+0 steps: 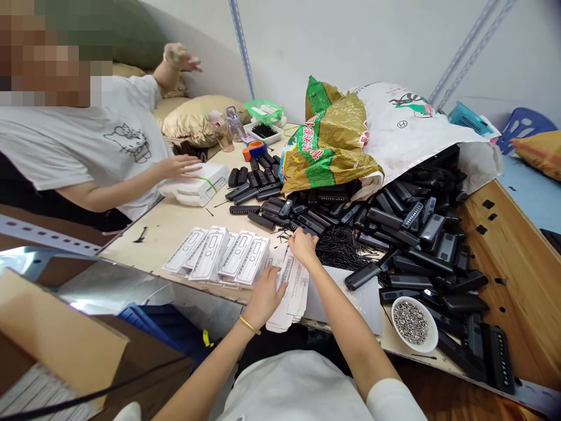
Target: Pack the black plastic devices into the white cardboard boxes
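Note:
My left hand [265, 296] rests at the left edge of a stack of flat white printed cards [294, 292], its thumb and fingers apart around the near corner. Beyond the stack's far end, my right hand [303, 245] has its fingers bent together beside a heap of thin black sticks [339, 248]; what they hold, if anything, is too small to make out. Several folded white printed boxes [210, 254] stand in leaning rows left of my left hand. Many black plastic cases [405, 234] are piled to the right.
A white bowl of small metal parts [414, 323] sits at the right front. At the left, a person's hand [182, 166] touches white boxes [204, 184]; their other hand is raised. Sacks [407, 120] lie behind the cases, near orange-blue tape [254, 151].

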Demonstrator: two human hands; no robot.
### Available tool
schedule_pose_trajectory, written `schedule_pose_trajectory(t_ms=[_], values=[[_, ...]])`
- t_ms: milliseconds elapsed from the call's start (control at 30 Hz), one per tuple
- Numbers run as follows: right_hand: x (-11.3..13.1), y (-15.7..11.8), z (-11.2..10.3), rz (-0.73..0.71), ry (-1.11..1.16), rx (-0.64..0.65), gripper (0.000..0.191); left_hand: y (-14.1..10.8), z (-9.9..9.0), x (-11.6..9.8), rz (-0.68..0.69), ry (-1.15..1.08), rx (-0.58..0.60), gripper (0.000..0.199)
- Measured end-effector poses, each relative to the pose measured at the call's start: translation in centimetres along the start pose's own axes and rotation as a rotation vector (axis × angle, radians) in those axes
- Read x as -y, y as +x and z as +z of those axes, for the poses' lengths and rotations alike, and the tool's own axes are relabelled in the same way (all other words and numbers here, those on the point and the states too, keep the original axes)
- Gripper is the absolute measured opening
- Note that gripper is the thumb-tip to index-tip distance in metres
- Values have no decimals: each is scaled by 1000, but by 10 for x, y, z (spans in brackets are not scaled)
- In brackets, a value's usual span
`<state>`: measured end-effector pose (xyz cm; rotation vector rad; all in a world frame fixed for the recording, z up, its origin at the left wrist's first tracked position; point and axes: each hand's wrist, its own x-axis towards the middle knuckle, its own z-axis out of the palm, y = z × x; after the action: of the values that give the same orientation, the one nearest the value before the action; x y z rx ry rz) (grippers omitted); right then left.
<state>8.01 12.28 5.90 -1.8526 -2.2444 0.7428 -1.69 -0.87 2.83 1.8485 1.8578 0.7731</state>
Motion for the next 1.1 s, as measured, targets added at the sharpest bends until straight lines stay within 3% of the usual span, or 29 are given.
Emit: schedule_pose_trajectory(t_ms=[100,200,300,400,500,633,767,833,900,1000,1100], values=[[9,0,11,-5,12,18,34,-1,12,5,9,2,48,28],[22,1,20,-37,57,27,32,-5,13,4,50,13,8,26],[20,4,11,-35,110,-7,27,-7,2,-3,104,-5,-115,27],[-3,4,-8,-52,167,-29,22,-6,-4,-9,106,-7,-201,39],[-32,-8,-20,-92,205,-20,18,-7,12,-5,97,12,-80,56],[-64,-35,-16,-173,131,-89,20,-13,48,11,89,61,120,65],[-76,-46,-11,-337,1,87,36,-16,63,20,103,65,151,69],[-73,-42,-12,-274,-32,148,43,-15,62,21,112,60,165,70],[-68,-34,-16,-213,-38,160,38,-13,59,19,102,52,183,71],[-61,-29,-27,-232,-13,164,20,-10,48,10,59,11,191,76],[-62,-37,-44,-281,27,113,16,-6,28,-10,17,-173,115,80]])
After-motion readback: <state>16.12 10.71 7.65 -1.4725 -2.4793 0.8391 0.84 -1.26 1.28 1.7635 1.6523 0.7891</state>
